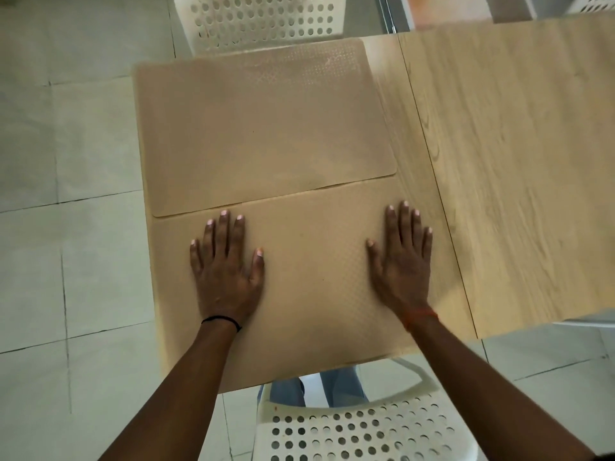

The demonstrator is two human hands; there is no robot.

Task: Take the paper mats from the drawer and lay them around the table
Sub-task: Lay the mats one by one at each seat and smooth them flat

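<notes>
Both hands flat, left hand (226, 271), right hand (401, 261), pressing near mat (312, 261)

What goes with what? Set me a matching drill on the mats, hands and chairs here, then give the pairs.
Things:
1. far tan paper mat
2. near tan paper mat
3. left hand
4. white perforated plastic chair

States:
A. wears a black wrist band
B. pressed flat under both hands
C. untouched, its near edge over the other mat
D. at the wooden table's near side

Pairs: 1-C, 2-B, 3-A, 4-D
</notes>
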